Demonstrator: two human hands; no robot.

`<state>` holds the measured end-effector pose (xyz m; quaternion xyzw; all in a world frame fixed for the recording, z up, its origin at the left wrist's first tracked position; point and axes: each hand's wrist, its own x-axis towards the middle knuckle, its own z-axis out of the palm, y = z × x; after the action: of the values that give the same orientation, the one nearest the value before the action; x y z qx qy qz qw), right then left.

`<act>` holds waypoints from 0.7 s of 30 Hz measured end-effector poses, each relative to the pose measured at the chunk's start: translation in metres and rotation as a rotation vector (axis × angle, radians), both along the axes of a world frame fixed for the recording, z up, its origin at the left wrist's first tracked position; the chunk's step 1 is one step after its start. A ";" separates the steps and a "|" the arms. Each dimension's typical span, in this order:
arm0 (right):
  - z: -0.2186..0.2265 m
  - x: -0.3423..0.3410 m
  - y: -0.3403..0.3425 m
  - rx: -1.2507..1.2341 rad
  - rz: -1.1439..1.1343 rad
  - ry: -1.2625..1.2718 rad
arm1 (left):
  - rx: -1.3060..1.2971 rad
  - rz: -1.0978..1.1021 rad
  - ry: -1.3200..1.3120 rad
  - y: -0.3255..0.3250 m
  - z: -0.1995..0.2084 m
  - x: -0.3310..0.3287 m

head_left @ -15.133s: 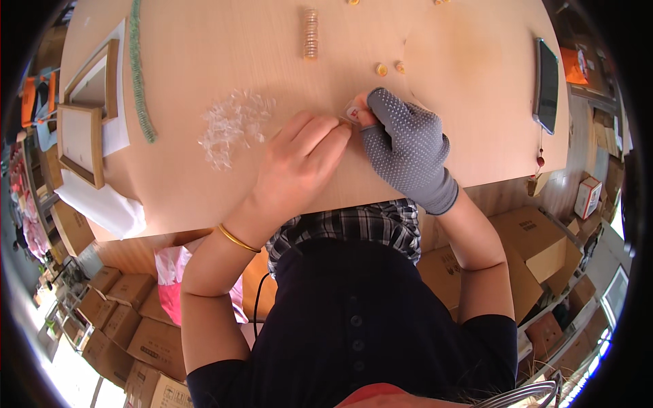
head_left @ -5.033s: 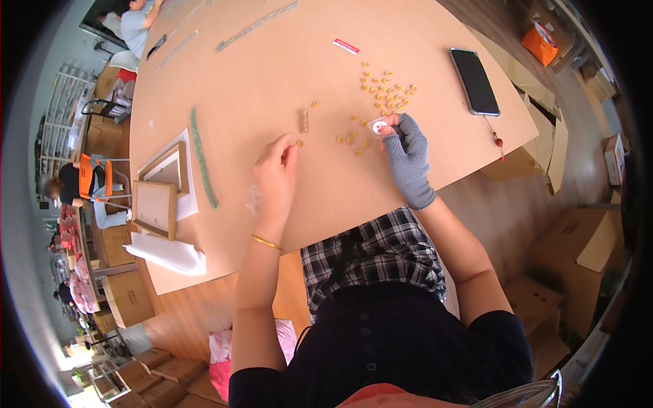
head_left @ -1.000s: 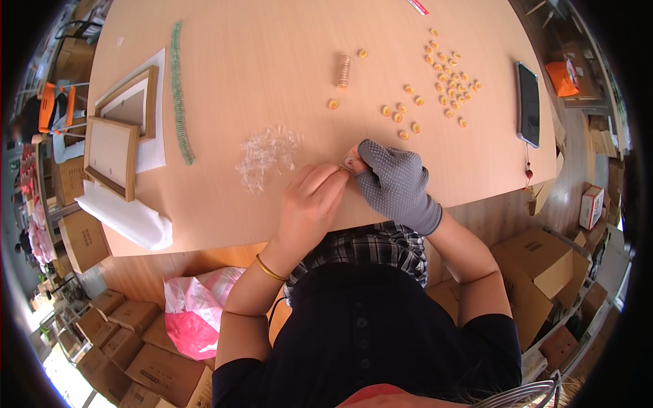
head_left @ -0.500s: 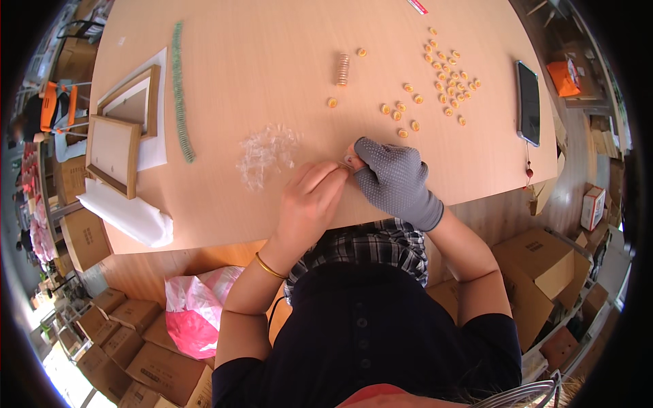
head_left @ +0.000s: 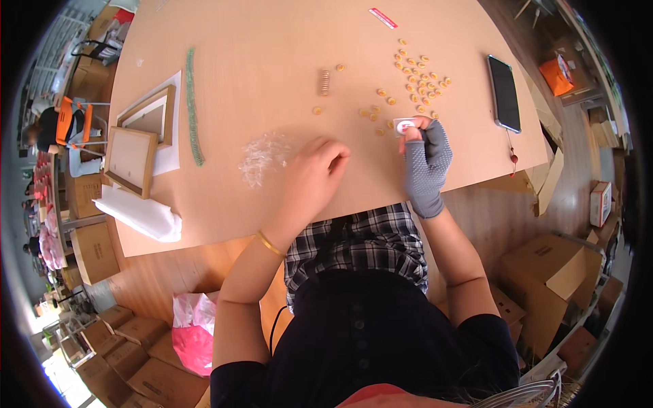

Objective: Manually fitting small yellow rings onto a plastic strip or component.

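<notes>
My bare left hand (head_left: 314,168) is over the table, right beside a loose pile of small clear plastic pieces (head_left: 264,158). Its fingers are curled together, and their tips are hidden from view. My right hand (head_left: 427,163), in a grey dotted fingerless glove, pinches a small clear-and-white square packet (head_left: 405,126) with a red mark between thumb and fingers. Just past that packet lie small round yellow-orange pieces (head_left: 423,85), loosely scattered. Between the two hands, farther off, a short copper-coloured row of stacked rings (head_left: 325,83) lies on the tabletop.
A long green row of thin stacked pieces (head_left: 193,109), wooden picture frames (head_left: 130,160) and a white roll (head_left: 138,214) occupy the table's left. A phone (head_left: 503,94) lies at the right edge; a red-and-white strip (head_left: 383,18) is at the back. Cardboard boxes (head_left: 544,279) stand on the floor.
My hands have come apart. The right hand has moved right and away from me with the small packet, while the left stays near the clear pile. The whole view has shifted slightly.
</notes>
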<state>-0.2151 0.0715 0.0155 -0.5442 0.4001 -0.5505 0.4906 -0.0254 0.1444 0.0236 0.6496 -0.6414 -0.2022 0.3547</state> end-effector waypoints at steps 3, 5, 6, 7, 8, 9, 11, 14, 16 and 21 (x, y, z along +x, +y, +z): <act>-0.002 -0.014 -0.003 0.028 -0.043 -0.009 | -0.033 -0.011 -0.010 -0.027 -0.001 -0.008; -0.003 -0.022 -0.004 0.020 -0.047 -0.013 | -0.048 0.007 0.110 -0.042 -0.011 -0.010; -0.005 -0.026 -0.003 0.027 -0.052 -0.007 | -0.059 0.071 0.041 -0.046 -0.012 -0.009; -0.006 -0.029 -0.003 0.035 -0.055 -0.003 | -0.071 0.137 -0.027 -0.048 -0.012 -0.002; -0.006 -0.031 -0.003 0.033 -0.052 -0.005 | -0.085 0.204 -0.096 -0.051 -0.012 0.005; -0.006 -0.030 -0.001 0.037 -0.043 -0.008 | -0.075 0.201 -0.062 -0.051 -0.014 0.013; -0.006 -0.029 0.001 0.036 -0.026 0.003 | -0.055 0.197 0.004 -0.051 -0.016 0.026; -0.007 -0.028 0.001 0.020 -0.015 0.040 | -0.062 0.176 -0.078 -0.049 -0.007 0.020; -0.008 -0.026 0.001 0.017 -0.024 0.039 | -0.061 0.253 -0.028 -0.049 -0.009 0.024; -0.006 -0.026 0.000 0.009 -0.013 0.063 | 0.012 0.224 -0.057 -0.051 -0.008 0.034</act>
<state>-0.2415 0.0712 0.0090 -0.5567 0.4213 -0.5343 0.4766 0.0083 0.0931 0.0161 0.7250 -0.5731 -0.1467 0.3528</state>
